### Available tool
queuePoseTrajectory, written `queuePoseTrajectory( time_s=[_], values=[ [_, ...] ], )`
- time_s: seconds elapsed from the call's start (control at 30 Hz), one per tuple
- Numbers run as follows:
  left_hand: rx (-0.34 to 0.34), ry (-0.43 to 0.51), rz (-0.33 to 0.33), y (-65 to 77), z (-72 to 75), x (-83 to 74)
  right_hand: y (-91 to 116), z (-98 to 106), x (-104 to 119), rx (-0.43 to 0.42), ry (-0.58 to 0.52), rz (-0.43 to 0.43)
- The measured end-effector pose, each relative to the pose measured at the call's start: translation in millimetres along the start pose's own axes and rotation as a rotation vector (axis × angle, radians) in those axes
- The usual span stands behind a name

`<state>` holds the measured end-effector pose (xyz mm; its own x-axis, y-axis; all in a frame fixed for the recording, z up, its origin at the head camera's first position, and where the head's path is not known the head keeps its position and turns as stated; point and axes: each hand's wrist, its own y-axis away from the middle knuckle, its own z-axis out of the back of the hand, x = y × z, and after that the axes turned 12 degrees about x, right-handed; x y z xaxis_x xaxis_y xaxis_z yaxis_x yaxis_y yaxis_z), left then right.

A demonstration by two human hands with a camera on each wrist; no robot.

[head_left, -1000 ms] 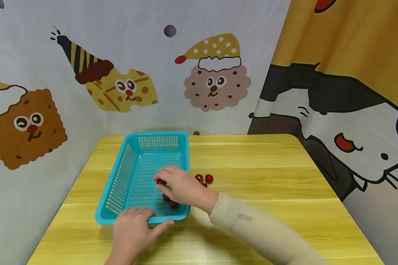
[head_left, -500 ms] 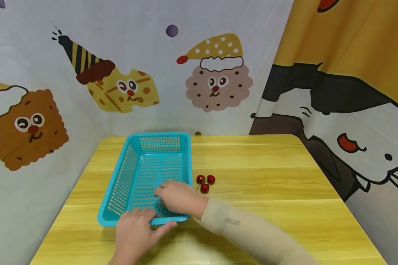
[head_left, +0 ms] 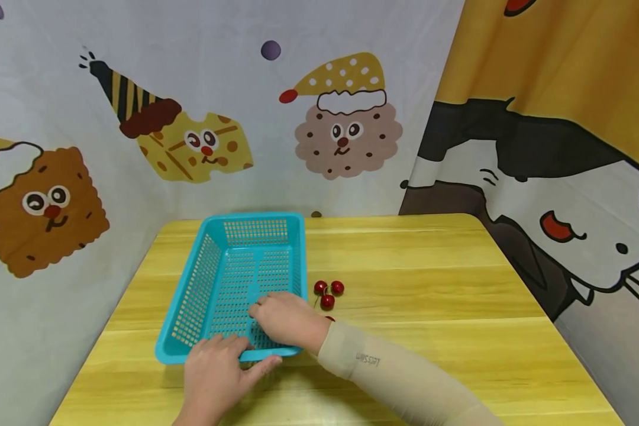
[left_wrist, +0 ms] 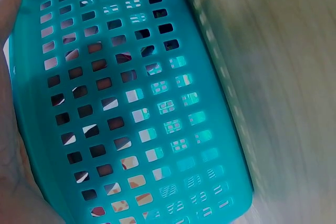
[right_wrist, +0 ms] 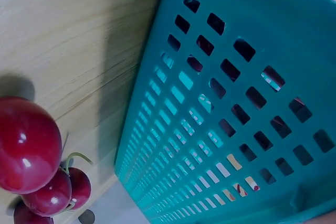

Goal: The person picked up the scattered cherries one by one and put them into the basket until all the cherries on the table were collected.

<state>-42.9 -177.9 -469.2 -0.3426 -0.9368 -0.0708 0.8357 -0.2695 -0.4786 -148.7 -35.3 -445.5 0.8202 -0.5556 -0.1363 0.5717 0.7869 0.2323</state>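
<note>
Basket (head_left: 255, 216) (latticed plastic) sits gripped by left hand (head_left: 217, 371); unclear whether right hand (head_left: 289, 320) grips.

Rect. blue plastic basket (head_left: 255, 217), slotted sides, upright on table (head_left: 431, 266); L hand (head_left: 217, 370) grips near rim, R hand (head_left: 289, 319) down inside, fingertips mostly hidden. Just R of basket: 3 glossy dark-red cherries (head_left: 327, 302) w/ thin green stems, bunched; 4th cherry (head_left: 330, 318) nearer, mostly behind sleeve (head_left: 399, 370).

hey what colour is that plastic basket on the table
The basket is turquoise blue; the head view shows it best.
</note>
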Motion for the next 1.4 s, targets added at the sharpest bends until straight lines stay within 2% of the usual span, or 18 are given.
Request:
queuePoseTrajectory(
  time_s=[0.57,1.2,1.4],
  values=[
    [0.028,-0.008,0.008,0.3,-0.9,2.1,1.5,1.7,-0.5,-0.006,-0.004,-0.011],
    [0.014,0.000,0.002,-0.1,-1.6,3.0,0.5,2.0,-0.9,0.005,-0.044,-0.021],
    [0.024,-0.001,0.009,0.5,-1.3,3.3,2.0,2.4,-0.5,-0.023,-0.063,-0.003]
  ],
)
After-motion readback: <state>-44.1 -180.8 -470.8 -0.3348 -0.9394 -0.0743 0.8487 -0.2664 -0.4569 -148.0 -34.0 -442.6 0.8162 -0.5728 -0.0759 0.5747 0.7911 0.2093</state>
